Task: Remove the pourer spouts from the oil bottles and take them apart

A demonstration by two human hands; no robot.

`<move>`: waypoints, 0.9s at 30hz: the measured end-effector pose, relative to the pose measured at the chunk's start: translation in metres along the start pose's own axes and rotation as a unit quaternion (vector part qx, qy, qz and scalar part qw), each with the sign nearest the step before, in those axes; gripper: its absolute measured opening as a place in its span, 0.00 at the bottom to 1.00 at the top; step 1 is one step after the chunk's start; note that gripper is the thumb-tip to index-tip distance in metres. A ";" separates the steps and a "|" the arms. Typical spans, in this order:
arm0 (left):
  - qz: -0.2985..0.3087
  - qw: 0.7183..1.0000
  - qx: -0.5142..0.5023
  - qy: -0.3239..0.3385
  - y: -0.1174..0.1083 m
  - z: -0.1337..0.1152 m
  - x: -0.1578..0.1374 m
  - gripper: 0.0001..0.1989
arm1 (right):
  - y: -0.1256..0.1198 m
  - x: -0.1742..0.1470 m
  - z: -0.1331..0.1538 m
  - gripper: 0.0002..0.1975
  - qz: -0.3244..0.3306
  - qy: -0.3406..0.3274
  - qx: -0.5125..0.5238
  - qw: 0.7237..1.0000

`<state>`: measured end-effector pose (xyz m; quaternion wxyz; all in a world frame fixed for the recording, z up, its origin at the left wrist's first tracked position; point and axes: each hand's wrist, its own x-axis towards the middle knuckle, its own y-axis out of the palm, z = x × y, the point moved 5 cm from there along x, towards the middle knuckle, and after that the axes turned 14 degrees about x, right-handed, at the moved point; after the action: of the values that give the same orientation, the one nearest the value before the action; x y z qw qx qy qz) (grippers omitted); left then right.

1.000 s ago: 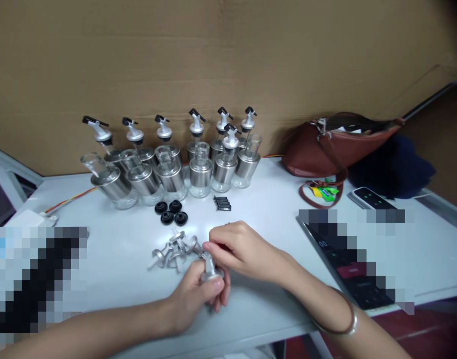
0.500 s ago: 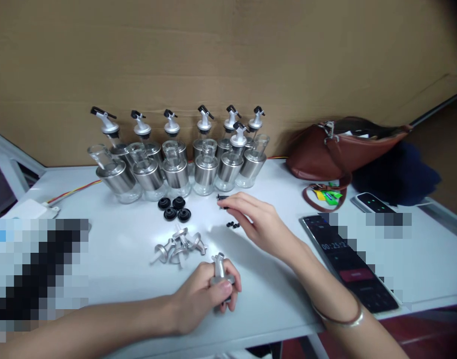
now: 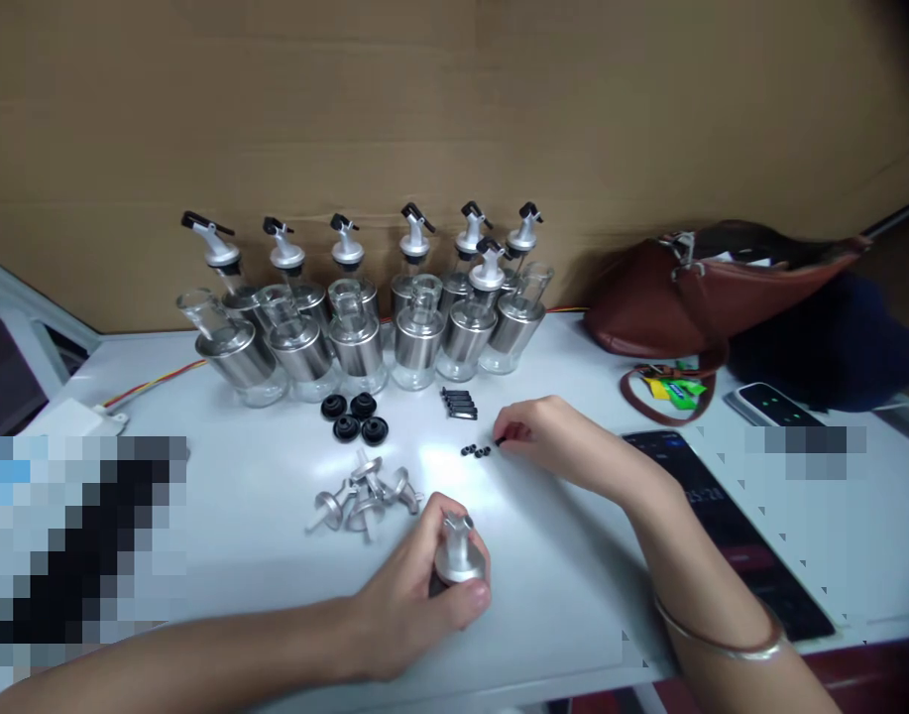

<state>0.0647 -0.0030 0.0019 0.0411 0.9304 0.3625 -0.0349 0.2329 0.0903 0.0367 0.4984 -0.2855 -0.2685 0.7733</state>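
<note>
Head view's got the left hand (image 3: 401,610) gripping a metal pourer (image 3: 460,561) at lower center, while right of center the right hand (image 3: 565,441) pinches a tiny black piece (image 3: 500,442) that could totally ping away if those fingertips slip.

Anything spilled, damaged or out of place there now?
I see no spill or damage. The open brown leather handbag looks out of place, a personal item sharing the white table with glass-and-steel bottles. The silver pourer tops lie jumbled, unlike the lined-up slim black pieces.
</note>
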 end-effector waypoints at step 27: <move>-0.009 0.999 0.002 -0.034 0.000 -0.002 0.001 0.22 | 0.017 0.002 0.011 0.17 0.037 0.004 0.039 0.999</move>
<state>0.0656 -0.0022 0.0033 0.0510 0.9254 0.3693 -0.0680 0.2139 0.0846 0.0318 0.4814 -0.2784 -0.2256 0.7999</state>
